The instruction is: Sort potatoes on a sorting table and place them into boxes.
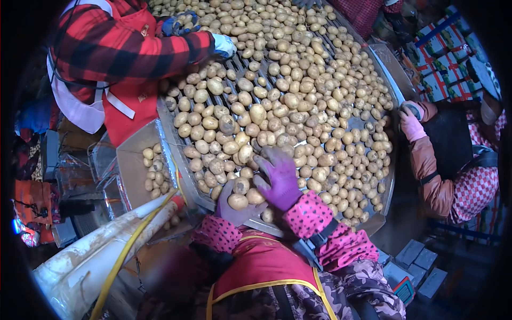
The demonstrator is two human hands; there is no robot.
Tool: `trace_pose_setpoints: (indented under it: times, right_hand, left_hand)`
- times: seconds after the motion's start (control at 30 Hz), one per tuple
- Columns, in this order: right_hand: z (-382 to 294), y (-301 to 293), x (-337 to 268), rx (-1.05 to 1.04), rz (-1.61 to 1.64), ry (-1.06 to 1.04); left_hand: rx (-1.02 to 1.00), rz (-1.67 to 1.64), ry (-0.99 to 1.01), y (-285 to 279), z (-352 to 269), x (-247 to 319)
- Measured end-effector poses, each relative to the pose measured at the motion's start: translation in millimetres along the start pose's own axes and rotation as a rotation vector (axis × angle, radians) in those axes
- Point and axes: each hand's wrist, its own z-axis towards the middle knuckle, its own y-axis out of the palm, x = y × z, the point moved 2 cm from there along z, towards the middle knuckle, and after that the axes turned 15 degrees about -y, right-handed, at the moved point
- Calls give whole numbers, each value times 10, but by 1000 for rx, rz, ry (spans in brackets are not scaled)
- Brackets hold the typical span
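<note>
My left hand [237, 209], in a purple glove, is cupped palm up at the near edge of the sorting table. It cradles several potatoes, among them a pale potato [238, 201] near the fingers and a browner potato [241, 185] behind it. Just to the right, my right hand [281, 182] in a matching glove reaches over the loose potatoes [316, 152]. Its thumb and forefinger are spread, with nothing plainly held between them; the other fingertips are blurred. Dark slats [236, 68] show between potatoes farther up the table.
A cardboard box [136, 154] holding potatoes stands at the left edge, beside white pipes [108, 244] and a yellow hose [130, 248]. One co-worker's gloved hand [224, 45] works at upper left; another's pink-gloved hand [412, 122] rests at the right rim. Printed cartons [440, 68] are stacked beyond.
</note>
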Motion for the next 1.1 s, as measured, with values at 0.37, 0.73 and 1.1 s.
trace_pose_setpoints:
  times: [0.37, 0.73, 1.1]
  right_hand:
    - [556, -496, 1291, 14, -35, -23]
    - [885, 236, 1198, -143, 36, 165]
    - [-283, -20, 263, -324, 596, 523]
  left_hand:
    - [-280, -1279, -397, -83, 37, -160]
    - [-526, -1437, -292, -120, 179, -206]
    - [-20, -497, -101, 98, 337, -528]
